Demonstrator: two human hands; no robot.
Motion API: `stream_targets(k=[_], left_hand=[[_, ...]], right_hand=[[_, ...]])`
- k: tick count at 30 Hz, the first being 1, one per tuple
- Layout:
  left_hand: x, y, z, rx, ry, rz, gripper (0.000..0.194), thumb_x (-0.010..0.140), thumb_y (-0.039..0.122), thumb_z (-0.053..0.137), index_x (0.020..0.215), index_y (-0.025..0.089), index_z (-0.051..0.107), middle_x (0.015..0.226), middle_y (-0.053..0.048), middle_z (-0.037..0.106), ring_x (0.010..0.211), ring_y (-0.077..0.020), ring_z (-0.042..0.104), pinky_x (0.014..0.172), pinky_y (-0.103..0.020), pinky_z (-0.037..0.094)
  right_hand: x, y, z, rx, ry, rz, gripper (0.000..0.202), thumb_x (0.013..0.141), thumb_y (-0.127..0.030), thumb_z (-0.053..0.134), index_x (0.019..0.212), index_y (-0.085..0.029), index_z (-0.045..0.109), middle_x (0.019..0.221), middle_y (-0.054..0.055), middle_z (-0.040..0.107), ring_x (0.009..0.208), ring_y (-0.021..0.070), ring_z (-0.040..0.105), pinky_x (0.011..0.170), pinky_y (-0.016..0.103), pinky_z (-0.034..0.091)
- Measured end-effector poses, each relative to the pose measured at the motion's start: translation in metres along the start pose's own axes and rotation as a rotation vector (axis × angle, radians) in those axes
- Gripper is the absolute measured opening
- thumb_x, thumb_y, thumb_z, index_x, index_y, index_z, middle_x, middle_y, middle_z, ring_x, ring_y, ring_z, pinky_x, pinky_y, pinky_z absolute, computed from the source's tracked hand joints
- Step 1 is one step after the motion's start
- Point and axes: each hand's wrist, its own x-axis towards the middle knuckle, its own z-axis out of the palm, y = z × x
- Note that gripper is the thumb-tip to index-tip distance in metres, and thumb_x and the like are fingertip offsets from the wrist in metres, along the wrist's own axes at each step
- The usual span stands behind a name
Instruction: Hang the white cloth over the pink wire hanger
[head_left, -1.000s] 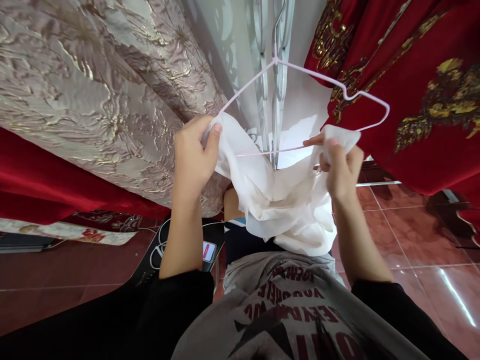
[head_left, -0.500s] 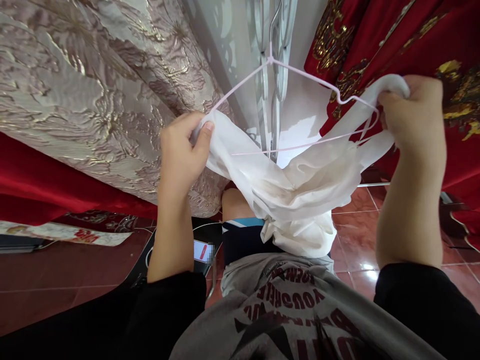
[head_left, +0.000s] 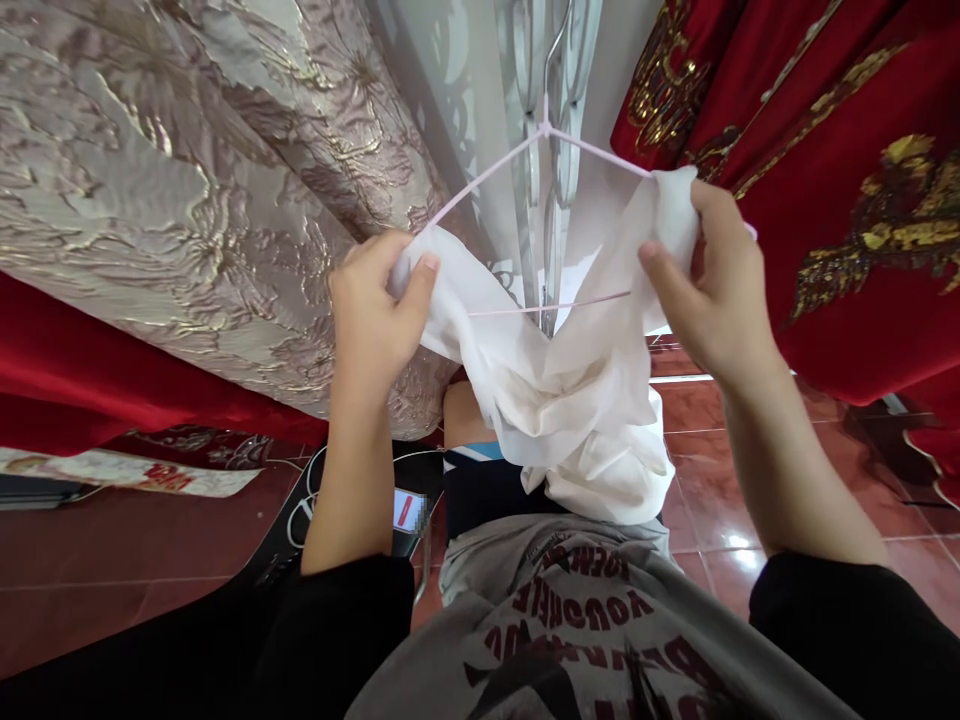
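A thin white garment (head_left: 555,400) hangs draped on a pale pink hanger (head_left: 491,185), its lower part bunched over my lap. My left hand (head_left: 379,295) pinches the garment's left shoulder against the hanger, thumb in front. On the other side my right hand (head_left: 712,270) is closed round the right shoulder of the cloth, which now covers much of the hanger's right arm. The hanger's pink tip pokes out just past my right fingers. Its lower bar shows across the neck opening, with both ends hidden by cloth. Part of my right fingers is hidden behind the fabric.
The hanger's hook reaches up by a silver scrollwork metal frame (head_left: 555,200). Textured pinkish fabric (head_left: 225,200) hangs at left, red cloth with gold decoration (head_left: 847,220) at right. Low left, a phone (head_left: 409,510) lies on a dark seat. Red tiles (head_left: 720,480) cover the floor.
My right hand has moved inward, bringing the garment's right shoulder over the hanger's right arm, which was bare before. My left hand stays nearly in place.
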Motion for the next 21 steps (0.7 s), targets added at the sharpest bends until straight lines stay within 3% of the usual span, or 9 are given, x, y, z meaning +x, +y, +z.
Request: stream_targets(k=[3, 6, 8, 11, 13, 17, 19, 21], left_hand=[[-0.002, -0.003, 0.004, -0.004, 0.023, -0.017, 0.018, 0.092, 0.036, 0.077, 0.098, 0.02, 0.074, 0.087, -0.003, 0.065, 0.095, -0.0249, 0.061, 0.097, -0.039, 0.044], [-0.004, -0.005, 0.008, -0.011, 0.051, -0.019, 0.027, 0.086, 0.038, 0.084, 0.103, 0.02, 0.073, 0.098, -0.004, 0.071, 0.104, -0.0278, 0.064, 0.102, -0.042, 0.044], [-0.007, -0.006, 0.01, -0.012, 0.061, -0.015, 0.029, 0.085, 0.04, 0.083, 0.105, 0.021, 0.073, 0.103, -0.005, 0.073, 0.107, -0.0294, 0.065, 0.103, -0.043, 0.045], [-0.011, -0.004, 0.013, -0.012, 0.062, -0.02, 0.028, 0.086, 0.041, 0.081, 0.106, 0.023, 0.072, 0.108, -0.007, 0.074, 0.111, -0.032, 0.065, 0.103, -0.045, 0.047], [-0.012, -0.002, 0.016, -0.03, 0.072, -0.041, 0.028, 0.085, 0.041, 0.082, 0.106, 0.025, 0.072, 0.108, -0.007, 0.074, 0.115, -0.0337, 0.065, 0.104, -0.046, 0.048], [-0.015, -0.001, 0.018, -0.055, 0.085, -0.08, 0.032, 0.082, 0.042, 0.083, 0.108, 0.026, 0.071, 0.115, -0.008, 0.074, 0.126, -0.0362, 0.062, 0.104, -0.047, 0.05], [-0.022, -0.002, 0.02, -0.065, 0.119, -0.085, 0.037, 0.084, 0.044, 0.081, 0.113, 0.026, 0.07, 0.122, -0.009, 0.072, 0.132, -0.0361, 0.059, 0.104, -0.048, 0.049], [-0.036, -0.006, 0.026, -0.056, 0.217, -0.067, 0.042, 0.089, 0.048, 0.076, 0.122, 0.025, 0.066, 0.132, -0.01, 0.068, 0.138, -0.0342, 0.056, 0.106, -0.049, 0.047]], right_hand=[[-0.001, 0.009, -0.008, -0.038, 0.057, -0.028, 0.029, 0.103, -0.047, 0.055, 0.107, -0.023, 0.072, 0.126, 0.01, 0.066, 0.124, 0.0237, 0.062, 0.108, 0.044, 0.051], [0.015, 0.015, -0.02, -0.122, 0.183, -0.006, 0.033, 0.104, -0.04, 0.054, 0.08, -0.023, 0.069, 0.102, 0.012, 0.067, 0.116, 0.0247, 0.062, 0.111, 0.045, 0.049], [0.023, 0.016, -0.023, -0.123, 0.289, -0.033, 0.025, 0.101, -0.032, 0.06, 0.078, -0.023, 0.067, 0.092, 0.011, 0.065, 0.11, 0.0246, 0.062, 0.109, 0.043, 0.049], [0.02, 0.011, -0.011, 0.027, 0.401, -0.159, 0.024, 0.102, -0.033, 0.059, 0.083, -0.022, 0.067, 0.092, 0.01, 0.065, 0.1, 0.0212, 0.064, 0.096, 0.039, 0.051], [0.009, 0.007, 0.009, 0.124, 0.298, -0.23, 0.024, 0.104, -0.038, 0.055, 0.091, -0.023, 0.069, 0.098, 0.009, 0.068, 0.099, 0.0201, 0.065, 0.093, 0.038, 0.052], [-0.014, 0.019, 0.062, 0.068, -0.155, -0.264, 0.031, 0.101, -0.043, 0.054, 0.123, -0.027, 0.066, 0.123, 0.008, 0.07, 0.12, 0.0242, 0.062, 0.113, 0.047, 0.046], [-0.021, 0.031, 0.085, -0.012, -0.238, -0.229, 0.031, 0.099, -0.039, 0.053, 0.124, -0.026, 0.067, 0.114, 0.007, 0.071, 0.111, 0.0241, 0.062, 0.113, 0.049, 0.042], [-0.029, 0.041, 0.1, -0.081, -0.209, -0.19, 0.028, 0.098, -0.034, 0.05, 0.116, -0.024, 0.069, 0.1, 0.006, 0.07, 0.101, 0.0225, 0.059, 0.11, 0.048, 0.04]])
